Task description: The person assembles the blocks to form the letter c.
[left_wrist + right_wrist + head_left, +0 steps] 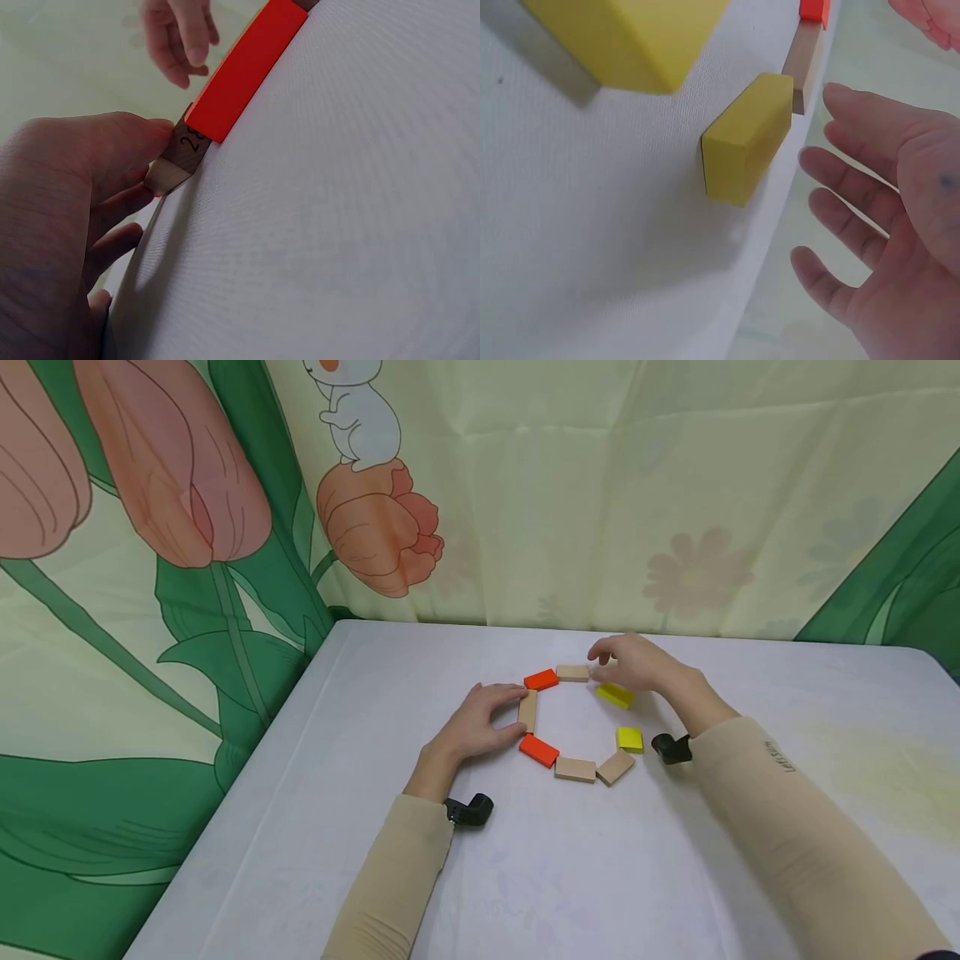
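Observation:
Wooden blocks, some plain, some red or yellow, form a ring on the table. My left hand [483,718] is at the ring's left side, thumb and fingertips pinching a plain wooden block [528,712] by its ends. That block carries a dark marking in the left wrist view, beside a red block [244,71]. At the ring's back right, my right hand [632,664] has its fingers spread, holding nothing. It is nearest a yellow block [615,696] and a plain block [573,673]. In the right wrist view, the hand's fingers [847,176] are apart from the yellow block.
Another red block [542,679] is at the ring's back left. A second yellow block [629,740] sits on the right, with plain blocks [575,769] along the near side. The white-covered table [570,877] meets a printed curtain [555,510] at the back.

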The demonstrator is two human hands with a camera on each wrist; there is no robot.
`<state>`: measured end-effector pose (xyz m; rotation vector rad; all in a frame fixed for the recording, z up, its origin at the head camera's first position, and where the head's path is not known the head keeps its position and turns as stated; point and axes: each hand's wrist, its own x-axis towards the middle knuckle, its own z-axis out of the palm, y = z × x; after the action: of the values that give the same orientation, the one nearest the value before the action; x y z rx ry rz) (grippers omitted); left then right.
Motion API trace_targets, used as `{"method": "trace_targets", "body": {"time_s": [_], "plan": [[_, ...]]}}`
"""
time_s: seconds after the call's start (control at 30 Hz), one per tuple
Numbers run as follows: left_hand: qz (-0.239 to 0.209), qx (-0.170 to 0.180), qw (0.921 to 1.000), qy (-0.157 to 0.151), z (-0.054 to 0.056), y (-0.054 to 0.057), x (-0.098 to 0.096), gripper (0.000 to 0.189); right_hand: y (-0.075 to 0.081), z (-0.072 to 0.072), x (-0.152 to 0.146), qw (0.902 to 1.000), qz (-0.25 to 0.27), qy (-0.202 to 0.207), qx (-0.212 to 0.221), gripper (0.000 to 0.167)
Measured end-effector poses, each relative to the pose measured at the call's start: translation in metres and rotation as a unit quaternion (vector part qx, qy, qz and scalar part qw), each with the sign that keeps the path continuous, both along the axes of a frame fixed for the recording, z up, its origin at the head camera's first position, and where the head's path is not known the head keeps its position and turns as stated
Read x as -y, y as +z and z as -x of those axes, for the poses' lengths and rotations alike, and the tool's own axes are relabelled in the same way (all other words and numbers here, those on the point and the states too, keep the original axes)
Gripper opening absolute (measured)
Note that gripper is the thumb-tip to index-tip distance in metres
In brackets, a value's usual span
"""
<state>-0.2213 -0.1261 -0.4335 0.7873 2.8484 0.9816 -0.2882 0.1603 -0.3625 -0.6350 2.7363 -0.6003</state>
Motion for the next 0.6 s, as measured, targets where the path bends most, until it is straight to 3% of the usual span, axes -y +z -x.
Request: {"method": "trace_targets", "body": {"time_s": [0.6], "plan": [[-0.004,0.003,1.0,0.004,0.001,-0.001,0.0,0.055,0.0,-0.012,-0.02,0.9997,0.01,0.013,-0.017,0.035]]}}
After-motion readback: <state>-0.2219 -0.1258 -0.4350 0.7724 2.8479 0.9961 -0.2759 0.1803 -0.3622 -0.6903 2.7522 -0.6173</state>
